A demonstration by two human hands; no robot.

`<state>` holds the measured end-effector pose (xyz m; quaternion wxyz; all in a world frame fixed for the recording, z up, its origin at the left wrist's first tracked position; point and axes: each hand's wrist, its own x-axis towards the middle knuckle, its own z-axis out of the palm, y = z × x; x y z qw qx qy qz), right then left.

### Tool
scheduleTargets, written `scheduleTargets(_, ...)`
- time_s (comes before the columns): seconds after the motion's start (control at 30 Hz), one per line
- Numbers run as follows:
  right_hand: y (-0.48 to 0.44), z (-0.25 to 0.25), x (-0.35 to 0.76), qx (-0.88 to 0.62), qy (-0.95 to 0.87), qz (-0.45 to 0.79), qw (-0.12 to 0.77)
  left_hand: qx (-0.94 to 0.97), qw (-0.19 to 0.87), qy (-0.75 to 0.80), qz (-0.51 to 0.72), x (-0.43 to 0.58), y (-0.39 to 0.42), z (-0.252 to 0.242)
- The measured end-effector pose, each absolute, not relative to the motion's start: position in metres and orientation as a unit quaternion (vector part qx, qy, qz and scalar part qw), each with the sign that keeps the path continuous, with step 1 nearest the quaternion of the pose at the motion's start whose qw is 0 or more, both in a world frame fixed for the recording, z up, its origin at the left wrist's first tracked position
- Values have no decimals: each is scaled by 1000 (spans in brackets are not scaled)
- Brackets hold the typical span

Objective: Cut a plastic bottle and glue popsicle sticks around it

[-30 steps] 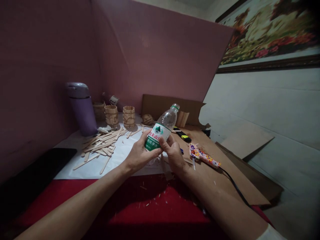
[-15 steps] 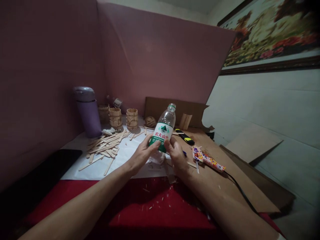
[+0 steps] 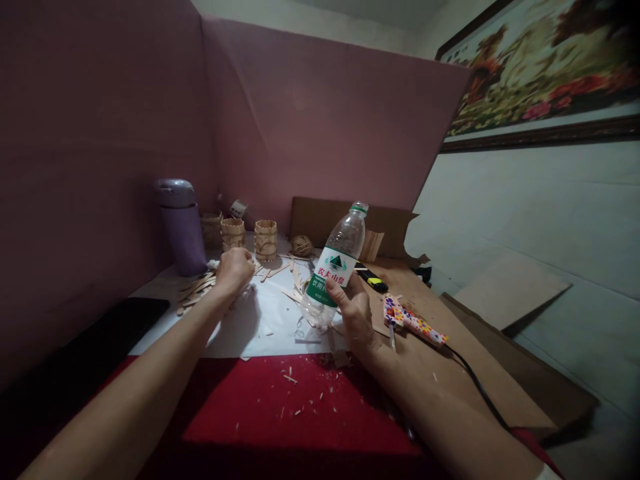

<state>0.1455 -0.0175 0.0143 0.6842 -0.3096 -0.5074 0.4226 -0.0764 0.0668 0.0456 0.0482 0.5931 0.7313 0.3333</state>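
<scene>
- Far left: a tall purple cylindrical tumbler with a grey lid [image 3: 184, 237] stands behind a pile of flat, pale wooden sticks [image 3: 193, 291].
- Left hand [image 3: 234, 270]: positioned at the right side of the pile, well apart from the right hand. Pose: forearm angled forward from lower left, back of the hand upward, fingers curled under. Whether the fingers hold a stick cannot be told; they are hidden.
- Centre: a clear plastic bottle with a green-and-white label [image 3: 333, 268] is to the right of the left hand, above the white paper sheet [image 3: 273, 333]. Long axis: tilted, neck up and to the right, base down and to the left. Base contact with the sheet cannot be confirmed.
- Right hand [image 3: 356, 310]: nearer to the bottle and clamped on its lower right side. Pose: thumb across the label, fingers behind, forearm from lower right.
- Far right: a floral-patterned glue gun [image 3: 414, 321] lies on brown cardboard [image 3: 465, 383].
</scene>
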Motion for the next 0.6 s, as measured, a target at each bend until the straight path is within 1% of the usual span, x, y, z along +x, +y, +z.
scheduleTargets(0.13,-18,15,146,-330,-516,415,673,571,30,780,253,-84,79,47)
scheduleTargets(0.27,-18,15,147,-338,-519,406,672,570,20,798,196,-82,86,35)
scheduleTargets(0.43,-18,16,148,-338,-527,408,665,568,10,804,175,-84,89,23)
scheduleTargets(0.6,-19,16,147,-345,-530,404,660,565,21,801,194,-85,90,20)
